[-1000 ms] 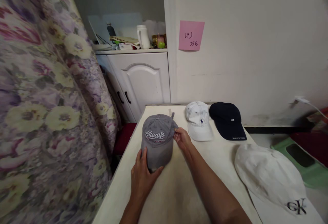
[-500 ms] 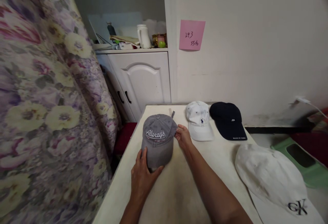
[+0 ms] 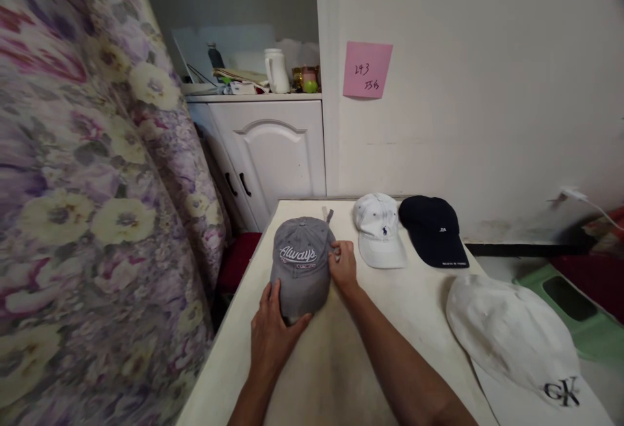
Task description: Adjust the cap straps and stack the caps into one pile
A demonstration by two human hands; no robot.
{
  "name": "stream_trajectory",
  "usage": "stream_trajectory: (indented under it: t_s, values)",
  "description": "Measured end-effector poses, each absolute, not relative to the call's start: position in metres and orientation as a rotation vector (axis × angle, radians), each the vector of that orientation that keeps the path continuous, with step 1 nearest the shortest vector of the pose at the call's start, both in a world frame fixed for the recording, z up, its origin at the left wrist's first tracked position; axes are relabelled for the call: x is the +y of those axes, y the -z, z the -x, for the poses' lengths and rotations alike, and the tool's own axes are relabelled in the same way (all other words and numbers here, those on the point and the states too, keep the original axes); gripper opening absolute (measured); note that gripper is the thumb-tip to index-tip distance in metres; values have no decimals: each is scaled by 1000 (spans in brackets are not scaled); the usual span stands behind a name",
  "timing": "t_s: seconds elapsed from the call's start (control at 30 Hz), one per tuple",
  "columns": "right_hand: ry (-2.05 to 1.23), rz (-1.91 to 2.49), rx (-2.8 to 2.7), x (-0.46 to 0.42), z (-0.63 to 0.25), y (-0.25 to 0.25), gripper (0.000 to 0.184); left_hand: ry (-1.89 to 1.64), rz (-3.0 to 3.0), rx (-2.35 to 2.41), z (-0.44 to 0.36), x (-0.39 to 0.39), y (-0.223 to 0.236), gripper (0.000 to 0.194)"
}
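Neighbouring caps: small white cap (image 3: 381, 231) and navy cap (image 3: 433, 229) side by side toward the far edge; large white cap (image 3: 511, 338) nearer, at right.
Grey cap (image 3: 301, 260): on the pale table (image 3: 326, 361), left of the small white cap; soft fabric, domed crown, curved brim, raised white lettering.
Left hand (image 3: 273, 327): thumb and fingers parted round the brim, clasping it.
Right hand (image 3: 345, 266): fingertips bunched against the crown's side; cannot tell whether cloth is pinched.

Grey cap (image 3: 302, 271): "Always". Pink note (image 3: 368, 69): "243". Foreground white cap (image 3: 517, 341): "CK".
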State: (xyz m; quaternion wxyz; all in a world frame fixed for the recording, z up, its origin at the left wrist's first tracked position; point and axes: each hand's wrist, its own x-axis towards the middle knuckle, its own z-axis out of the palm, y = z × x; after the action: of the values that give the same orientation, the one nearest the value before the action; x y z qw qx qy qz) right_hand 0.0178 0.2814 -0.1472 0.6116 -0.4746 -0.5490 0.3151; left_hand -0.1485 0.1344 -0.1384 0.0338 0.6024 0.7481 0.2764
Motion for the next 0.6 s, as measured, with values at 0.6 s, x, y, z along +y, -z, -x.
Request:
stream_trajectory:
  t_s: [0.6]
  values:
    - [-582, 1198, -1561, 248, -31, 168, 17, -894, -1845, 2306, 146, 135, 141, 92]
